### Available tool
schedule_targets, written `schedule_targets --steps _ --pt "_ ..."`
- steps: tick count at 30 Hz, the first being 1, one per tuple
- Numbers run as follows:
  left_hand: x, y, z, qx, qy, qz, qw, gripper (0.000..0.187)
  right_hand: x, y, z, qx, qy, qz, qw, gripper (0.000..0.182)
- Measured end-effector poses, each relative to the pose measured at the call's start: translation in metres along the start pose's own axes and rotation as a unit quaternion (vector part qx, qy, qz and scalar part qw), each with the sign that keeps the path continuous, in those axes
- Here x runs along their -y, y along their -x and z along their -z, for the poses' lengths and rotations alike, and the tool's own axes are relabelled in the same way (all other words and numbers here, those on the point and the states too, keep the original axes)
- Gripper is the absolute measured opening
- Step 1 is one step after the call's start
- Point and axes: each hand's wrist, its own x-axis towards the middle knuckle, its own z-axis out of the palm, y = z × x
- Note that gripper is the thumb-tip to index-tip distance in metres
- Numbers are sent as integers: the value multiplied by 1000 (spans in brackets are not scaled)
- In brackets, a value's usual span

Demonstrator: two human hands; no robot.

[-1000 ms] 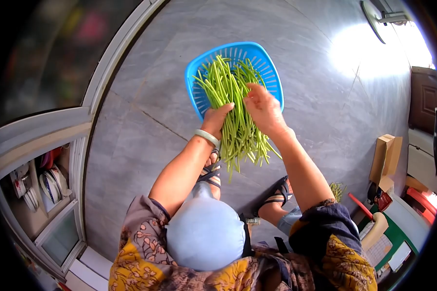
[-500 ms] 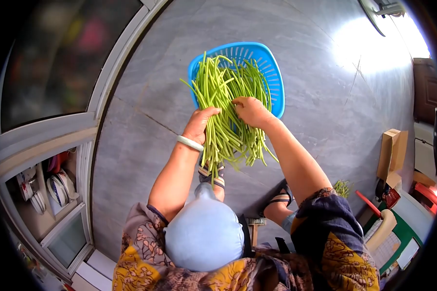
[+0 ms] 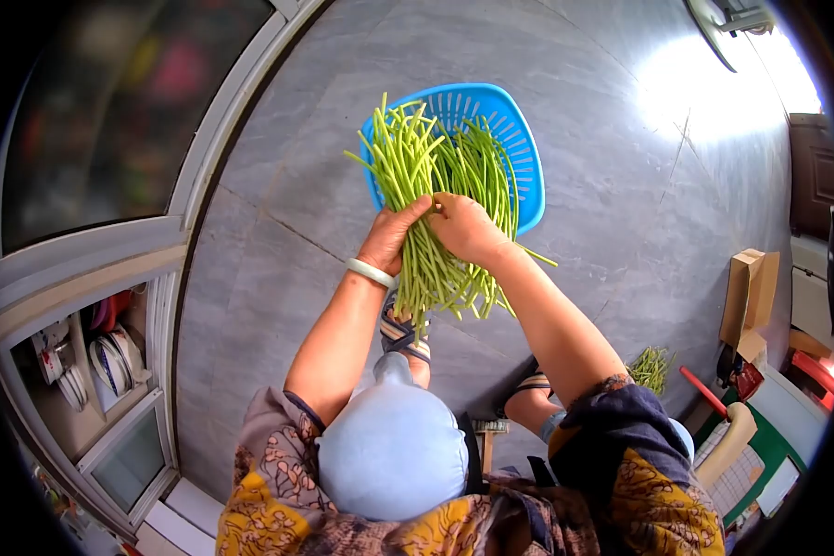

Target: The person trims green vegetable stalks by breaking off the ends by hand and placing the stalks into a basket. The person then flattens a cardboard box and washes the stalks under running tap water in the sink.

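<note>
A thick bunch of long green vegetable stems (image 3: 408, 167), like garlic scapes, lies in my left hand (image 3: 389, 236), which is closed around its left side. My right hand (image 3: 468, 227) is beside the left thumb, its fingertips pinched together on stems at the middle of the bunch. Beyond and under the hands, a blue slotted plastic basket (image 3: 525, 176) stands on the floor. More green stems (image 3: 482, 162) lie in it, partly hidden by the bunch and my right hand. The lower stem ends hang toward my feet.
Grey tiled floor (image 3: 278, 278) surrounds the basket. A small pile of stem scraps (image 3: 651, 368) lies right of my foot, near an open cardboard box (image 3: 749, 296). At left stands a glazed cabinet with stacked plates (image 3: 113, 361). My knee (image 3: 394, 454) is in front of me.
My hands have come closer together, the right one moving left to the left thumb. The bunch is gathered more tightly, and a stem end now sticks out to the right.
</note>
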Motion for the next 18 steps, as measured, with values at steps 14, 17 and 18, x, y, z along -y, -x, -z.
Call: schedule_targets --steps 14,17,18 --pt "4 -36 -4 -6 -216 -59 975 46 -14 23 44 -93 21 7 995 34" --pt "18 -60 19 6 -252 -68 965 51 -65 15 57 -235 -151 -20 960 25" --pt "15 -58 13 8 -264 -74 962 51 -84 14 63 -294 -179 -17 939 23"
